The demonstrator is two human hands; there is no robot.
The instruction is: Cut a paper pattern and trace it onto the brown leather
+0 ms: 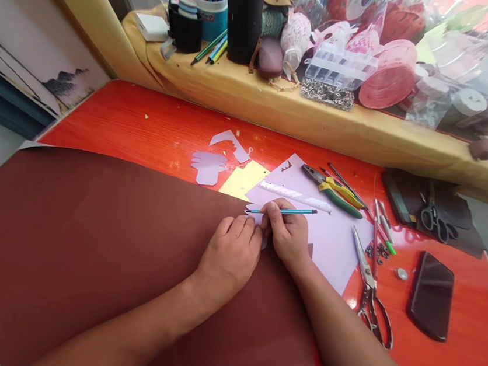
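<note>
A large brown leather-like sheet (99, 249) spreads over the red table. Near its far edge, my left hand (232, 249) rests with fingers bent and pressed together, holding down a small pale lilac paper cutout (253, 207), mostly hidden under the fingers. My right hand (286, 232) is closed beside it, its fingertips close to the left ones. Between its thumb and fingers lies a light blue pencil (300, 212), nearly level, its dark tip toward the left. Behind the hands are a lilac paper sheet (329, 248), a clear ruler (297, 197) and yellow paper (243, 180).
Pliers (333, 192), large scissors (370, 291), a phone (431, 295) and small scissors (432, 216) lie on the right. Lilac paper cutouts (208, 168) are beyond the brown sheet. The cloth-covered ledge (254, 93) behind holds a pencil cup (212, 15) and craft supplies.
</note>
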